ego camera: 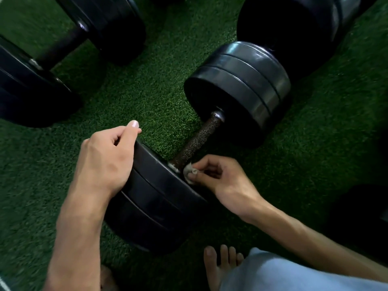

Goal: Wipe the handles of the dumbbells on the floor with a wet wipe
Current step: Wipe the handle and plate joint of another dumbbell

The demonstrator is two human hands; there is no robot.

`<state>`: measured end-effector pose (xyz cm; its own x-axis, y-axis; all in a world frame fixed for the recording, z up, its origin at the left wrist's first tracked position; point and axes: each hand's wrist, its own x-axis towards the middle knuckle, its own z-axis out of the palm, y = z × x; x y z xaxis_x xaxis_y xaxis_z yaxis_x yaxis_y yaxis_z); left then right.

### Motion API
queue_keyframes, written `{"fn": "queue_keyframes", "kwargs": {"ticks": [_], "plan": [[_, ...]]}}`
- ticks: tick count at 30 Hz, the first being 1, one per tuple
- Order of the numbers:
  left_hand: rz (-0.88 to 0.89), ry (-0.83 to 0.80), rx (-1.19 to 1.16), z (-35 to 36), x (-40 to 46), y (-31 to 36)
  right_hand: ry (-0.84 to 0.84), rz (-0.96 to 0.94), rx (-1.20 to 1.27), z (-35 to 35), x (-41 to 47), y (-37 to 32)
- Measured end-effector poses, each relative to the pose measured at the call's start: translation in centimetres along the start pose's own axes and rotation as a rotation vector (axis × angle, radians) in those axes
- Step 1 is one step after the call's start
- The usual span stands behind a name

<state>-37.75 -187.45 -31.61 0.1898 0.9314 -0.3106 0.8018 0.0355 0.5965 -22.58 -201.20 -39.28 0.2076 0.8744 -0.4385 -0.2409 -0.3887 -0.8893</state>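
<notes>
Wipe (190, 172), small and crumpled white, pinched in the right hand (220, 177) and pressed where the knurled handle (195, 141) meets the near weight (155, 198). Left hand (107, 158) grips that weight's upper edge, thumb on top. Beyond the right hand's fingers the handle runs bare to the far weight (241, 91). Open green turf (147, 97) lies ahead of the left hand; another dumbbell (63, 45) sits beyond it. Bare foot (220, 263) just behind the right forearm.

dumbbell (220, 131) on turf (147, 91), another dumbbell (63, 45) far-left
</notes>
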Motion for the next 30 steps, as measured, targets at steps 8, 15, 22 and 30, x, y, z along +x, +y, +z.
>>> {"fn": "queue_keyframes", "kwargs": {"ticks": [8, 15, 22, 30], "plan": [[-0.001, -0.011, 0.031, 0.1, 0.1, -0.3, 0.080, -0.145, -0.255, -0.3, -0.2, -1.7], [0.023, -0.006, 0.052, 0.2, 0.0, -0.3, 0.003, -0.298, -0.357, 0.3, 0.0, -4.3], [0.009, 0.000, 0.040, 0.1, 0.0, -0.1, -0.235, -0.323, -1.013, 1.2, 7.1, -7.8], [0.011, 0.006, 0.034, 0.1, 0.2, -0.1, -0.420, -0.301, -0.991, 1.5, 7.1, -9.6]]}}
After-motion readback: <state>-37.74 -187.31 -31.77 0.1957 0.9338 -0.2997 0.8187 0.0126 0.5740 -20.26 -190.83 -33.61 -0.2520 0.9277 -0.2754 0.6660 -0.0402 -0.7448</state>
